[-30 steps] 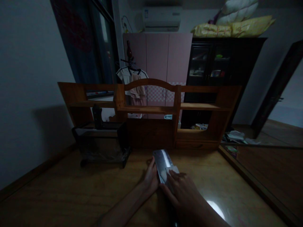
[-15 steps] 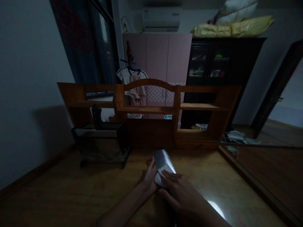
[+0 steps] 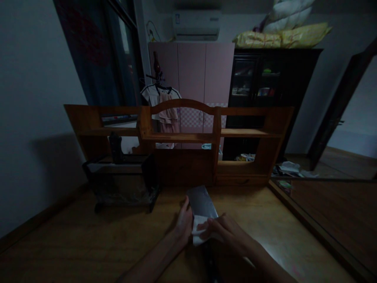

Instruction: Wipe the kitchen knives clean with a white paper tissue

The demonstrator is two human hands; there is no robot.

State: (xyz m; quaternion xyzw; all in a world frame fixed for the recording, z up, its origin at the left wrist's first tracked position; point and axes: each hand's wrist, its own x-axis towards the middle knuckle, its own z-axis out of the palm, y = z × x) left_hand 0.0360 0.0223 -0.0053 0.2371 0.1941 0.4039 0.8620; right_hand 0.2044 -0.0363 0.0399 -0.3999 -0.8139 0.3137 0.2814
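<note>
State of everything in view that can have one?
Cleaver, far part uncovered
White cloth, crumpled, against the cleaver
Left hand, at the cleaver's side
Right hand, holding the cloth
Drawer, shut
Pink wardrobe, shut
Clothes, hanging
Dark cabinet, looks shut
Room door, looks open
Air conditioner, can't tell if on

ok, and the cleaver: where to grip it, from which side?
Probably the dark handle, from the near side: it runs towards the picture's bottom edge, while the broad, flat blade points away. The left hand is at the blade's left edge and the right hand holds a white wipe over its near end; the handle looks freer.
</note>
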